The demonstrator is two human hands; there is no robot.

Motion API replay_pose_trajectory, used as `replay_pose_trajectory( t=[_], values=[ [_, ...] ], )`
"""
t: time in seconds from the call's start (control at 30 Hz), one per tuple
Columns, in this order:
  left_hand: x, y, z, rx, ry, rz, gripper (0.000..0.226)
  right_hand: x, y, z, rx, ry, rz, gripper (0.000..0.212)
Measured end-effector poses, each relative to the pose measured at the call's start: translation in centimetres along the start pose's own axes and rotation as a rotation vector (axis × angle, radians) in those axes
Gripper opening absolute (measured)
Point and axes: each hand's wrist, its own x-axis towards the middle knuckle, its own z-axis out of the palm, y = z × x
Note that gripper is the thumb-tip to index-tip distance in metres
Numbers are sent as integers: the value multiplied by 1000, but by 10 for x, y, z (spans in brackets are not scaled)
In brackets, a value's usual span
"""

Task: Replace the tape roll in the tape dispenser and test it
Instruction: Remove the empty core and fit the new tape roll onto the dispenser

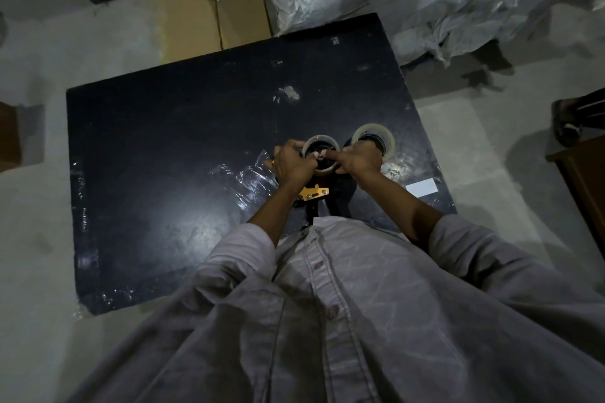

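My hands hide most of the tape dispenser [314, 192]; only its yellow plate shows, by the desk's [163, 141] near edge. My left hand [291, 163] curls round it, and my right hand [360, 157] seems to pinch the clear tape roll [319, 139] mounted on it. A second roll [373, 127] lies just right on the scuffed, glossy black top.

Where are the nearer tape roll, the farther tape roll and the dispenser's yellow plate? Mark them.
nearer tape roll [319, 139], head view, far rim.
farther tape roll [373, 127], head view, far rim.
yellow plate [314, 192], head view, its middle.
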Motion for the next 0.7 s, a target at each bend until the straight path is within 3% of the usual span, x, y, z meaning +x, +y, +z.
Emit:
replay_pose_trajectory(
  t=[0.23, 0.47, 0.63, 0.7],
  values=[
    [14, 1, -4, 4, -36, -70, 37, 1, -8, 0, -54, -21, 7, 39],
    [43, -36, 16, -120, -133, 12, 23, 0, -13, -2, -33, -49, 49, 36],
    [18, -15, -28, -89, -288, 131, 20, 7, -9, 0, -26, -54, 38, 36],
    [16, -14, -43, -102, -423, 177, 33, 7, -5, -1, 36, -77, 16, 41]
  ],
)
